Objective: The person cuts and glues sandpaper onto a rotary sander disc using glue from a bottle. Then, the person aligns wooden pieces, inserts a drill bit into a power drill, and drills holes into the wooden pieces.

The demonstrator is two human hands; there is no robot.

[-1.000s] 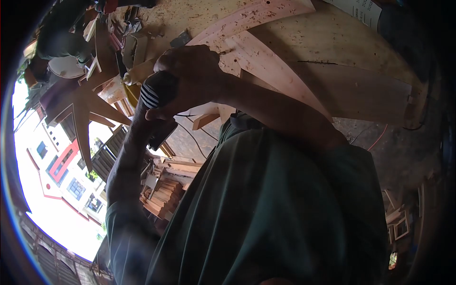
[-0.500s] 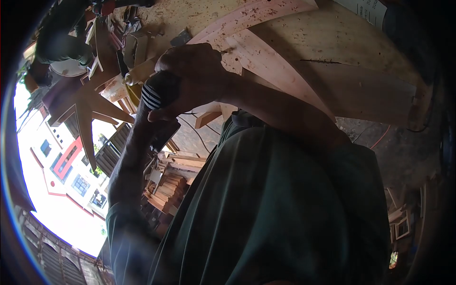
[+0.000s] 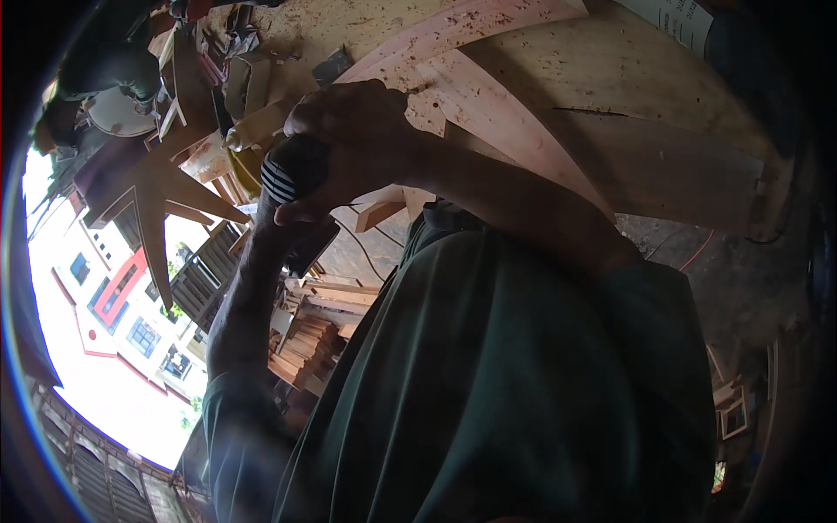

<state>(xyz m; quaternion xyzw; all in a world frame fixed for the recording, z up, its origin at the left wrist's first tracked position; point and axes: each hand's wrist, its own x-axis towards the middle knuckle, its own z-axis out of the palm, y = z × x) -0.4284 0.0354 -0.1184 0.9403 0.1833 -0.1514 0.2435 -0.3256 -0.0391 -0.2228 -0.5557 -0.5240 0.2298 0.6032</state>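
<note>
My right hand (image 3: 353, 126) reaches in from the right, its fingers curled and its thumb bent around a dark rounded thing with white stripes (image 3: 292, 170). It looks like the end of a tool, though I cannot tell which kind. My left forearm (image 3: 240, 322) comes up from the lower left to the same spot. The left fingers are hidden behind the right hand and the striped thing. Just below them a dark boxy part (image 3: 311, 248) shows. Beyond the right hand, curved pale wooden pieces (image 3: 510, 113) lie on a worktop (image 3: 628, 74) strewn with shavings.
A star-like wooden frame (image 3: 153, 196) stands at the left. Stacked wood strips (image 3: 305, 349) lie below, and a cable (image 3: 362, 248) hangs near my body. Offcuts and clutter (image 3: 248, 83) fill the upper left, where a person (image 3: 105, 52) in dark clothing is.
My left forearm has shifted slightly to the right. The right hand keeps its grip in nearly the same place, and the background has shifted a little.
</note>
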